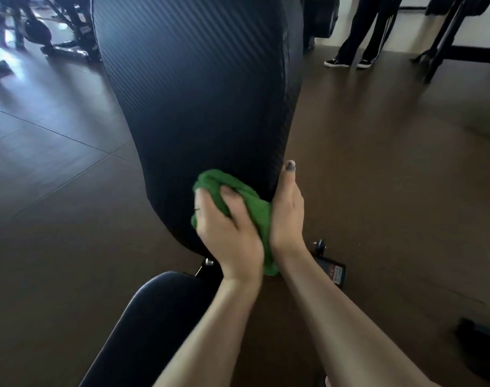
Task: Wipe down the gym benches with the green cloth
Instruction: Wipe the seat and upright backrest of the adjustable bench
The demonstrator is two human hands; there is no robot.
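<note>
On the bench backrest (193, 101), both hands (255, 219) press the green cloth (238, 196).

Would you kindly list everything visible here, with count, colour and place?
backrest pad: one, black, raised at centre
seat pad: one, black, bottom centre
green cloth: one, green, bunched against the backrest pad's lower end
floor: brown, all around
bystander's legs: one pair, dark trousers, top right
gym machines: dark, top left
left hand: one, fingers curled over the cloth
right hand: one, against the pad's right edge, cloth beneath
</note>
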